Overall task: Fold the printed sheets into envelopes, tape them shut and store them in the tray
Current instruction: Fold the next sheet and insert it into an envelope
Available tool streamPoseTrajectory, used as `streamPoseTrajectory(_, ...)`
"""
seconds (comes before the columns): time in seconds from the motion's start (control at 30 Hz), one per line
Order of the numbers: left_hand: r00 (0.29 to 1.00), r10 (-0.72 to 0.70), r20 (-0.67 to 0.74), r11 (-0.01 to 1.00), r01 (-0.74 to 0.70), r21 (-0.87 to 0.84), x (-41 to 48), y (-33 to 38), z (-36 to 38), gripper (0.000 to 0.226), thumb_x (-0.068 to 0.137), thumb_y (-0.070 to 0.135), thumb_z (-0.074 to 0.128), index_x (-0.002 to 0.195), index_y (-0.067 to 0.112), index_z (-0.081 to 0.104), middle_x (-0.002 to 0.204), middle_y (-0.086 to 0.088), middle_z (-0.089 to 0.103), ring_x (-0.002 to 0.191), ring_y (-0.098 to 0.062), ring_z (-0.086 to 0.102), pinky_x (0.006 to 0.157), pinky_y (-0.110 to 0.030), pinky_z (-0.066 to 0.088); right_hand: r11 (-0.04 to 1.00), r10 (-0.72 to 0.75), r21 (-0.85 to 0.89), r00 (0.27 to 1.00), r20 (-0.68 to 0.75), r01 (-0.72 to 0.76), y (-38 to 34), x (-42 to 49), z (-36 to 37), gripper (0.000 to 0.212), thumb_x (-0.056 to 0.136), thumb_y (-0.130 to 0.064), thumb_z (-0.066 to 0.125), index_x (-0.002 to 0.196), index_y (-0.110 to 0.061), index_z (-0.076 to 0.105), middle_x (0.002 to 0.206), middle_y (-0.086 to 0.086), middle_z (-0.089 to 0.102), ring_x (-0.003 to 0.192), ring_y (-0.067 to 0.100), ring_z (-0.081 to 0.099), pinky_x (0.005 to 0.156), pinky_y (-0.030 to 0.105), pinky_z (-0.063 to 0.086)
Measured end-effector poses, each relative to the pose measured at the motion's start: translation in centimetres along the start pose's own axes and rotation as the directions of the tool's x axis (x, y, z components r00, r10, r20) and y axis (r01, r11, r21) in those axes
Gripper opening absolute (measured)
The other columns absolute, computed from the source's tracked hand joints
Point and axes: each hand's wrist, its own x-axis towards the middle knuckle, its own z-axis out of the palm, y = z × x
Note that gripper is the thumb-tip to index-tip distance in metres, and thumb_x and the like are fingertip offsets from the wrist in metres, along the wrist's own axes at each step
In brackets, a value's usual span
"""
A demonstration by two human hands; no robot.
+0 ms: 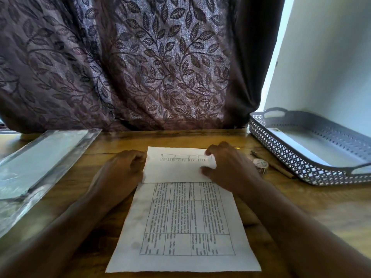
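Observation:
A printed sheet (pixel 180 221) with a ruled table of text lies on the wooden table (pixel 321 213) in front of me. Its far part (pixel 176 167) is folded over toward me, the fold's free edge lying across the sheet. My left hand (pixel 122 169) has curled fingers at the flap's left edge. My right hand (pixel 228 167) lies on the flap's right side, fingers and thumb curled against the paper. A grey perforated tray (pixel 301 163) with handles stands at the right. A small tape roll (pixel 260 163) sits between my right hand and the tray.
A clear plastic sleeve holding paper (pixel 38 163) lies at the left of the table. A pen or pencil (pixel 275 165) rests beside the tape, along the tray. A dark leaf-patterned curtain (pixel 140 63) hangs behind the table, and a white wall (pixel 331 57) rises at the right.

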Motion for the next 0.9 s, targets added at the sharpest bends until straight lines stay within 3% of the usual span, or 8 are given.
streamPoseTrajectory(0.03,1.0,0.006,0.021,1.0,-0.007,0.017,-0.1,-0.1,0.0,0.032,0.092,0.022,0.065,0.123,0.027,0.062,0.121,0.008,0.065,0.094,-0.004,0.056,0.065,-0.014,0.037,0.996,-0.089,0.012,0.993,0.074,0.088,-0.2,0.0,-0.1,0.064,0.081,-0.064,0.067,0.134,-0.032,0.052,0.136,-0.002,0.054,0.12,0.02,0.054,0.093,0.042,0.046)
streamPoseTrajectory(0.1,0.999,0.02,0.045,1.0,-0.019,-0.018,-0.3,-0.3,0.1,0.038,0.088,0.02,0.071,0.124,0.029,0.062,0.126,0.008,0.063,0.102,-0.006,0.056,0.068,-0.017,0.04,0.973,-0.228,0.017,0.937,0.263,0.232,-0.8,0.0,-0.2,0.085,0.073,-0.078,0.064,0.146,-0.042,0.039,0.157,-0.008,0.036,0.145,0.018,0.031,0.117,0.057,0.02)
streamPoseTrajectory(0.17,0.998,0.027,0.05,0.999,-0.025,-0.037,-0.4,-0.5,0.0,0.041,0.087,0.021,0.072,0.126,0.03,0.06,0.128,0.008,0.062,0.105,-0.006,0.055,0.071,-0.021,0.042,0.959,-0.273,0.033,0.886,0.375,0.281,-1.1,-0.2,0.0,0.092,0.074,-0.08,0.06,0.152,-0.047,0.026,0.167,-0.013,0.014,0.154,0.012,0.006,0.12,0.06,-0.006)
streamPoseTrajectory(0.23,0.998,0.036,0.06,0.999,-0.034,-0.025,-0.4,-0.7,0.2,0.045,0.089,0.023,0.07,0.131,0.031,0.057,0.133,0.008,0.06,0.107,-0.005,0.052,0.074,-0.023,0.042,0.958,-0.281,0.063,0.877,0.389,0.28,-1.1,-0.2,0.4,0.089,0.078,-0.078,0.059,0.153,-0.047,0.024,0.168,-0.013,0.01,0.154,0.009,0.0,0.12,0.058,-0.011)
streamPoseTrajectory(0.4,0.996,0.061,0.071,0.998,-0.062,0.025,-0.6,-0.1,0.6,0.046,0.095,0.041,0.061,0.138,0.029,0.052,0.141,0.005,0.055,0.116,-0.011,0.055,0.079,-0.027,0.04,0.962,-0.27,0.142,0.877,0.398,0.231,-0.4,-0.2,0.3,0.068,0.085,-0.069,0.059,0.147,-0.046,0.041,0.164,-0.016,0.024,0.153,0.006,0.007,0.122,0.055,-0.005)
streamPoseTrajectory(0.7,0.998,0.024,0.056,0.999,-0.023,-0.031,-1.1,-0.1,-0.2,0.041,0.099,0.04,0.056,0.138,0.027,0.051,0.136,0.005,0.057,0.12,-0.013,0.055,0.086,-0.025,0.041,0.947,-0.32,0.127,0.893,0.316,0.295,-2.8,-0.5,-0.4,0.048,0.094,-0.047,0.062,0.14,-0.045,0.05,0.157,-0.024,0.034,0.147,0.003,0.024,0.121,0.036,0.016)
streamPoseTrajectory(0.8,0.999,-0.009,0.048,0.996,0.013,-0.084,-1.9,0.0,-1.3,0.032,0.098,0.039,0.057,0.128,0.031,0.054,0.121,0.014,0.056,0.11,-0.01,0.057,0.08,-0.025,0.044,0.929,-0.371,0.118,0.882,0.292,0.351,-4.1,-0.9,0.0,0.037,0.098,-0.043,0.057,0.135,-0.042,0.057,0.152,-0.025,0.041,0.143,0.001,0.032,0.122,0.033,0.023)
streamPoseTrajectory(0.9,1.0,-0.003,0.023,0.997,0.005,-0.08,-3.2,0.3,-2.3,0.031,0.093,0.048,0.056,0.122,0.036,0.056,0.121,0.011,0.063,0.099,-0.01,0.062,0.081,-0.033,0.056,0.918,-0.396,0.118,0.875,0.276,0.379,-4.9,-1.8,0.3,0.031,0.1,-0.038,0.055,0.13,-0.043,0.061,0.147,-0.027,0.046,0.138,-0.004,0.036,0.119,0.027,0.028)
